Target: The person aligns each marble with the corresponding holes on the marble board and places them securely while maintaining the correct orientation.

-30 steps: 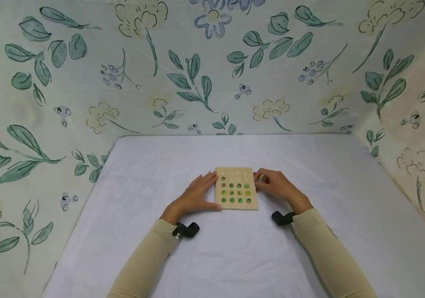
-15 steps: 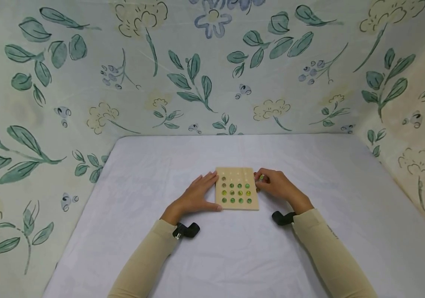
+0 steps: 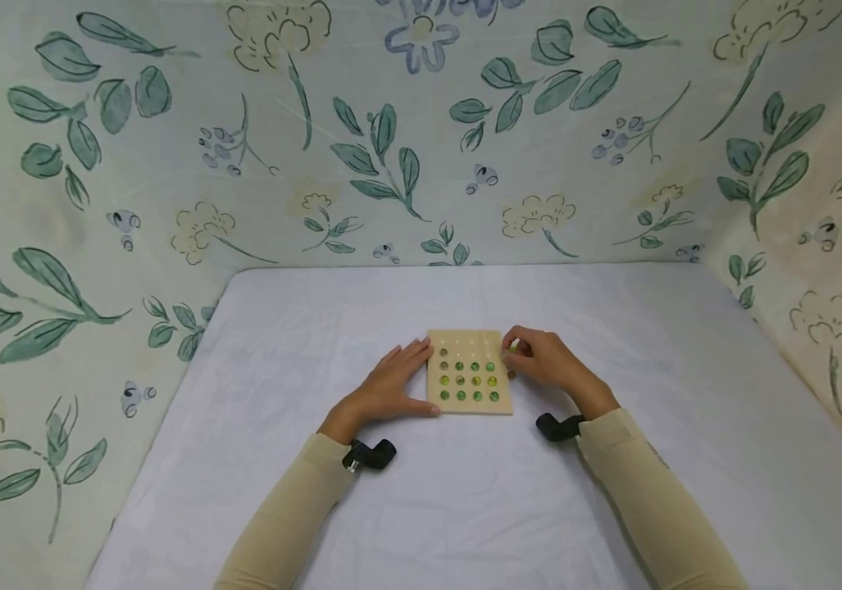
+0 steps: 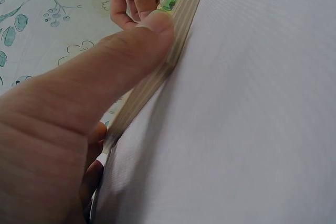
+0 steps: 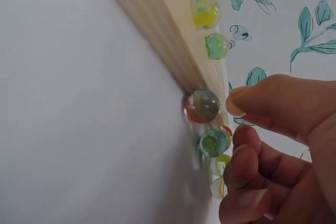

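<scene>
Floral cloth (image 3: pixel 170 164) hung as backdrop on three sides, white sheet (image 3: pixel 465 508) spread over the table.

Left hand (image 3: pixel 389 388) laid flat against the left edge of the wooden board (image 3: pixel 469 373), fingers straight along the side, thumb pressed to the near corner; seen in the left wrist view as a thumb (image 4: pixel 126 56) pushed against the layered edge of the board (image 4: pixel 173 45). Nothing pinched or gripped there.

Board lying flat at the middle of the sheet, between both hands, set with rows of green and yellow marbles (image 3: pixel 468 381) in its holes, far row apparently bare.

Right hand (image 3: pixel 546 363) just beside the board's right edge, fingers curled, a marble (image 3: pixel 512 348) pinched at the fingertips near the far right corner. Right wrist view: loose marbles (image 5: pixel 212 142) lying on the sheet against the board's edge (image 5: pixel 173 45), close to the curled fingers (image 5: pixel 247 161); which one is pinched cannot be told there.

Black wrist mounts (image 3: pixel 369 455) strapped at both cuffs.
</scene>
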`<state>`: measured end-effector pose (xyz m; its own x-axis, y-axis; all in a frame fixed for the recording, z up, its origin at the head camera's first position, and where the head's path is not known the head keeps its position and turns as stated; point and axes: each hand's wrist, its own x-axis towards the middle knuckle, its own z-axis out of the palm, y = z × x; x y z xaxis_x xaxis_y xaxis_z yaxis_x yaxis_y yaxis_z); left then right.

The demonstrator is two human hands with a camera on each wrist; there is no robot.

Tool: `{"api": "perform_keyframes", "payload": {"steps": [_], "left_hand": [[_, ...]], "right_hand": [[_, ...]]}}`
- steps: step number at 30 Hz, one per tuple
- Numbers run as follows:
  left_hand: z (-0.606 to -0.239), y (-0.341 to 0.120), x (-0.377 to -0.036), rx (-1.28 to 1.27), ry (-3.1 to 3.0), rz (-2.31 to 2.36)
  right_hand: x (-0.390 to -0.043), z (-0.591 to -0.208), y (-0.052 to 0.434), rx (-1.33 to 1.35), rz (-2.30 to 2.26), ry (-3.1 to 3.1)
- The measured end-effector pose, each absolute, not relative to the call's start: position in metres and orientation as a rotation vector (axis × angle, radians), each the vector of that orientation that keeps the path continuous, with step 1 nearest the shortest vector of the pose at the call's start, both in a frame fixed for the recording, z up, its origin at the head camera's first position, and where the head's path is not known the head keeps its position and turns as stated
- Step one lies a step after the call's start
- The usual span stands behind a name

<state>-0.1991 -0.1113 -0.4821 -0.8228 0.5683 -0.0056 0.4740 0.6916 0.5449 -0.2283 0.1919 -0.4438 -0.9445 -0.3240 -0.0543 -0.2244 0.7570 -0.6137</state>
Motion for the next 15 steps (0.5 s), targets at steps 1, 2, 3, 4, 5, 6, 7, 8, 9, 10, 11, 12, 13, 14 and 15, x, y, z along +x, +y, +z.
{"api": "perform_keyframes", "payload": {"steps": [1,2,3,4,5,6,7,8,9,10,11,12,13,14,15], "left_hand": [[-0.483,-0.111,-0.199,0.853,2.728,0.806],[-0.483,-0.112,-0.200,0.852,2.728,0.802],[-0.483,-0.112,-0.200,0.854,2.729,0.798],[-0.484,-0.112,-0.200,0.856,2.731,0.794],[-0.484,-0.112,-0.201,0.858,2.732,0.795],[-0.484,-0.112,-0.201,0.859,2.734,0.797],[-0.484,-0.112,-0.201,0.863,2.737,0.794],[-0.484,-0.113,-0.202,0.859,2.737,0.790],[-0.484,-0.113,-0.202,0.861,2.737,0.793],[-0.484,-0.112,-0.202,0.862,2.736,0.793],[-0.484,-0.112,-0.202,0.860,2.734,0.796],[-0.484,-0.112,-0.202,0.858,2.731,0.800],[-0.483,-0.112,-0.201,0.855,2.730,0.798],[-0.483,-0.112,-0.201,0.852,2.729,0.800],[-0.483,-0.112,-0.201,0.846,2.728,0.799]], "right_hand": [[-0.229,-0.443,0.190,-0.437,-0.948,2.794],[-0.230,-0.442,0.189,-0.437,-0.950,2.795],[-0.230,-0.441,0.187,-0.438,-0.953,2.794],[-0.231,-0.440,0.186,-0.444,-0.960,2.791],[-0.232,-0.439,0.184,-0.454,-0.963,2.791],[-0.233,-0.438,0.183,-0.468,-0.964,2.788],[-0.234,-0.437,0.181,-0.475,-0.971,2.784],[-0.235,-0.436,0.180,-0.491,-0.972,2.779],[-0.236,-0.434,0.178,-0.504,-0.971,2.777],[-0.237,-0.433,0.177,-0.514,-0.969,2.776],[-0.238,-0.432,0.175,-0.522,-0.964,2.776],[-0.238,-0.431,0.174,-0.526,-0.962,2.773],[-0.239,-0.430,0.172,-0.525,-0.961,2.772],[-0.240,-0.429,0.170,-0.527,-0.952,2.772],[-0.241,-0.428,0.168,-0.522,-0.948,2.773]]}}
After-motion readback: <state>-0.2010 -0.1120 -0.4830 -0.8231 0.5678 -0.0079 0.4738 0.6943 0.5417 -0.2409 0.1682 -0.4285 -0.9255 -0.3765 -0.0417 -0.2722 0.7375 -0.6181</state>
